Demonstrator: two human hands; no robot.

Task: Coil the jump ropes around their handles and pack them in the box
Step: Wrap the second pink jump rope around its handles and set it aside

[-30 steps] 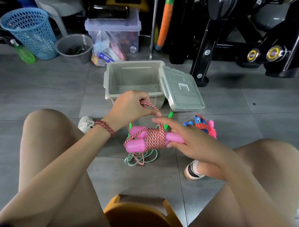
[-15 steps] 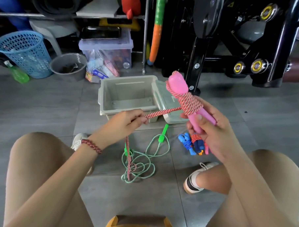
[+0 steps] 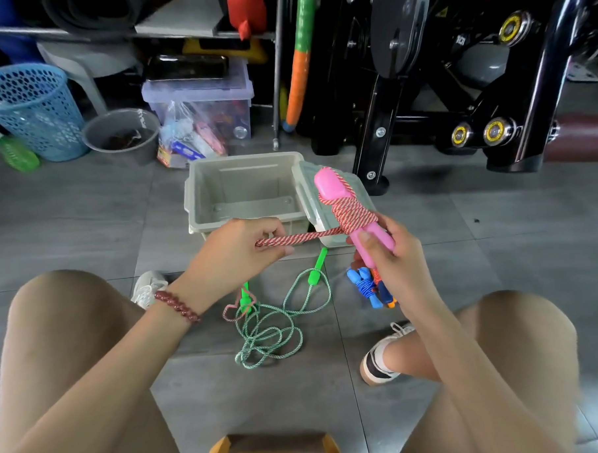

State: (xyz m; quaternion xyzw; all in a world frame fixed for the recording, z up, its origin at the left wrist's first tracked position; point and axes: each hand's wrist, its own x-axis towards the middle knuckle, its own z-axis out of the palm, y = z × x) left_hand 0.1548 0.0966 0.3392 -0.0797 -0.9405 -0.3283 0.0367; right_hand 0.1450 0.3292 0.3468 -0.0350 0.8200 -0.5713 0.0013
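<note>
gripping pink handles [image 3: 328,187] in right hand [image 3: 391,260], tilted up to take wraps; pinching rope [image 3: 298,238] taut in left hand [image 3: 237,256] for tight coils; held just before open box [image 3: 247,184], not yet packed.

The pink handles [image 3: 333,187] look like smooth, glossy plastic, and the red-and-white rope [image 3: 355,212] around them is woven cord. The box [image 3: 201,210] is matt plastic. The floor [image 3: 85,218] has matt grey tiles. The beads of my bracelet [image 3: 177,306] shine. The black frame [image 3: 375,120] looks like glossy metal.
</note>
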